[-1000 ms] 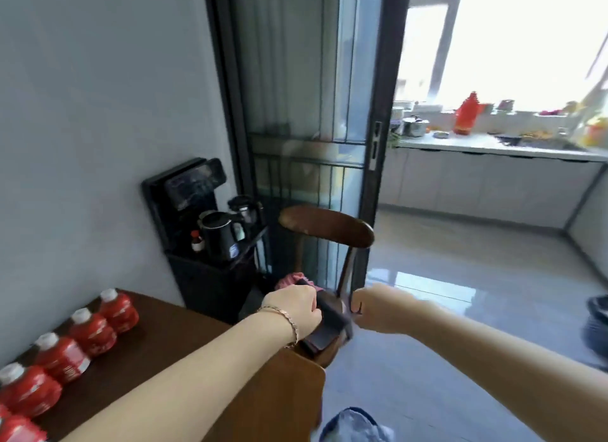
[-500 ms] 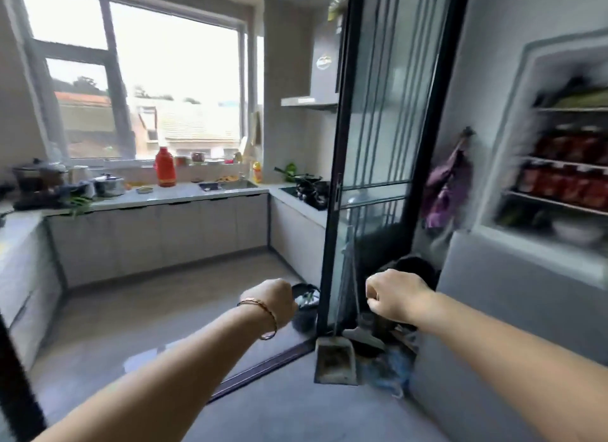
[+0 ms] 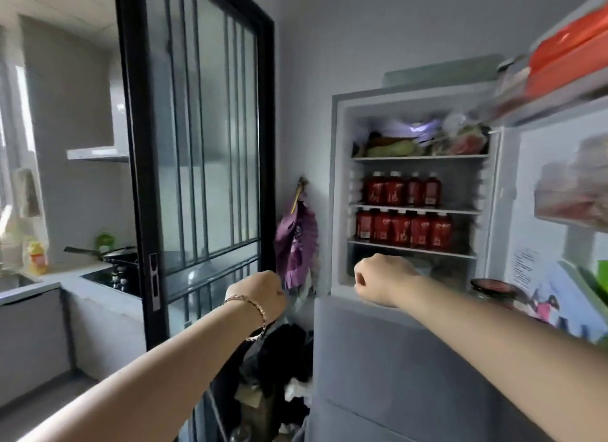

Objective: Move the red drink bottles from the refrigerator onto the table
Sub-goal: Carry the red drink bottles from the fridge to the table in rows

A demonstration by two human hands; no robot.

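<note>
The refrigerator (image 3: 339, 184) stands open ahead on the right. Several red drink bottles (image 3: 403, 189) with white caps line its second shelf, and several more red bottles (image 3: 404, 229) fill the shelf below. My right hand (image 3: 383, 278) is a closed fist in front of the fridge's lowest open shelf, below the bottles and apart from them. My left hand (image 3: 260, 295), with a bracelet on the wrist, is also a fist, left of the fridge and holding nothing. The table is out of view.
The fridge door (image 3: 559, 211) swings open at the right with packed door racks. A black-framed glass sliding door (image 3: 197, 165) stands to the left, the kitchen counter (image 3: 29, 290) beyond it. A purple cloth (image 3: 297, 244) hangs on the wall; dark clutter (image 3: 279, 359) lies on the floor.
My view has swung right from the table and kitchen to face the open refrigerator. Both fists have stayed closed and empty, held out in front of me.
</note>
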